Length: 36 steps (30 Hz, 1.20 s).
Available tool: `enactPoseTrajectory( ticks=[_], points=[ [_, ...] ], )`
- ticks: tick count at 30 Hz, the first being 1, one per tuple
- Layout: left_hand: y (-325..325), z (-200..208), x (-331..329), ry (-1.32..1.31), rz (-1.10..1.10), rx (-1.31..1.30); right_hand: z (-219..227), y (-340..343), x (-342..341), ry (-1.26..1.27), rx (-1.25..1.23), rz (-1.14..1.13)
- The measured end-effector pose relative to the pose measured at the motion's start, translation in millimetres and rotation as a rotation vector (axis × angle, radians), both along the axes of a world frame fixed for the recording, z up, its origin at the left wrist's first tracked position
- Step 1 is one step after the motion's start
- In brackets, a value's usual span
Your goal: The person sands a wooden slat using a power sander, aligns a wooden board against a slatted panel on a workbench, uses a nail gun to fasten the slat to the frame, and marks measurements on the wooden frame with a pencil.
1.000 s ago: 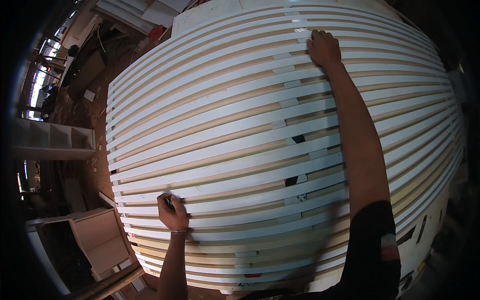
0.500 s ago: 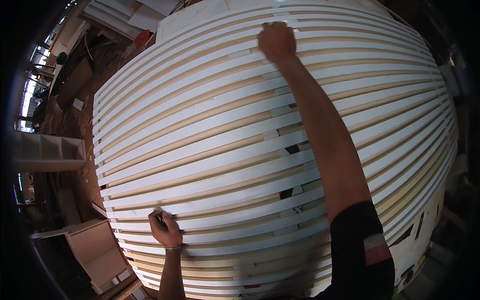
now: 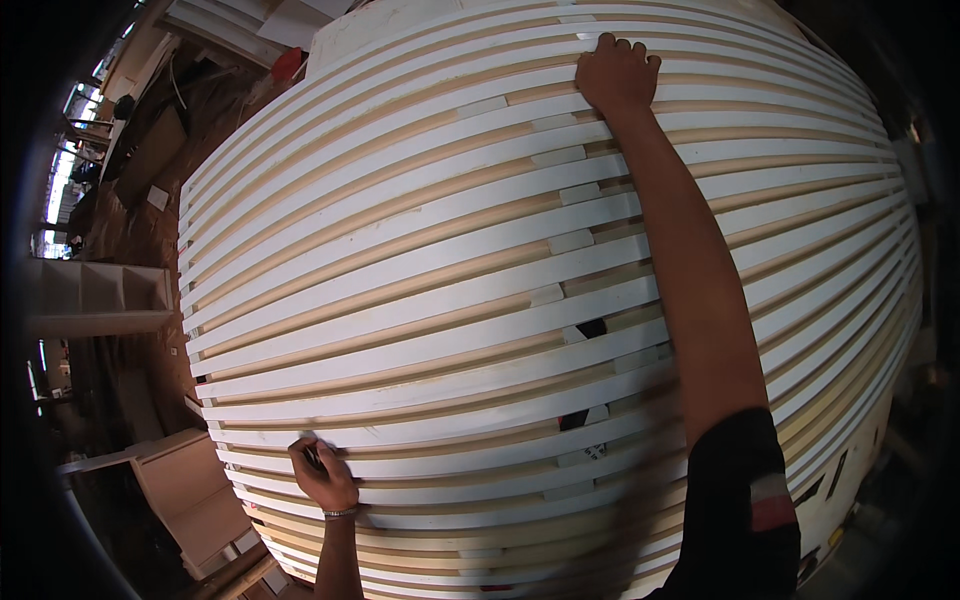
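White slats [image 3: 440,290] lie in long parallel rows over a pale panel, with narrow strips of bare wood-coloured surface between them. My right hand [image 3: 617,78] is stretched far out over the upper slats, its fingers curled down against them; what lies under the fingers is hidden. At the lower left, my left hand [image 3: 328,482] rests on the slats near their left ends. Its fingers are curled round something dark, too small to make out. Short pale spacer pieces [image 3: 572,241] sit in several gaps, in a line down the middle. A dark scrap [image 3: 592,328] shows in one gap.
On the left stand a white shelf unit [image 3: 100,298] and an open pale cabinet box [image 3: 190,495]. Boards [image 3: 225,30] are stacked at the upper left, near a red object [image 3: 287,66]. Scraps litter the brown floor [image 3: 150,225].
My right hand has moved to the right across the far slats. The left hand has dropped slightly lower and left in view, still curled. The whole view has shifted a little.
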<state>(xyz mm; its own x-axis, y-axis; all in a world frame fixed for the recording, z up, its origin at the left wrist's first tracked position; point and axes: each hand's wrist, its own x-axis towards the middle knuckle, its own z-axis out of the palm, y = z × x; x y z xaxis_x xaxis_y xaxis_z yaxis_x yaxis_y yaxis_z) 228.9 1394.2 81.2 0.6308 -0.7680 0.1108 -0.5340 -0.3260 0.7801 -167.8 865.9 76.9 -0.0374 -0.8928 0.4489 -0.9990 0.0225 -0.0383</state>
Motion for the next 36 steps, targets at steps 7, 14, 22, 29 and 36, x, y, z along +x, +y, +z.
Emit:
enactPoseTrajectory(
  ticks=[7, 14, 22, 29, 36],
  points=[
    [3.2, 3.6, -1.5, -0.034, 0.072, 0.086, -2.6, -6.2, 36.5, -0.046, -0.123, 0.367],
    [-4.7, 4.3, -1.9, -0.009, 0.027, 0.051, 1.0, -50.8, -36.6, 0.019, 0.086, 0.055],
    [1.4, 3.9, -3.5, -0.032, 0.047, 0.073, 32.5, -42.3, 23.7, -0.184, 0.177, 0.347],
    [0.7, -0.7, 5.7, -0.045, 0.03, 0.039, 16.7, -72.7, 11.1, -0.058, 0.188, 0.168],
    [-1.8, 8.7, -2.5, 0.04, 0.06, 0.071, 15.0, -45.7, 98.5, -0.18, 0.184, 0.516]
  ],
)
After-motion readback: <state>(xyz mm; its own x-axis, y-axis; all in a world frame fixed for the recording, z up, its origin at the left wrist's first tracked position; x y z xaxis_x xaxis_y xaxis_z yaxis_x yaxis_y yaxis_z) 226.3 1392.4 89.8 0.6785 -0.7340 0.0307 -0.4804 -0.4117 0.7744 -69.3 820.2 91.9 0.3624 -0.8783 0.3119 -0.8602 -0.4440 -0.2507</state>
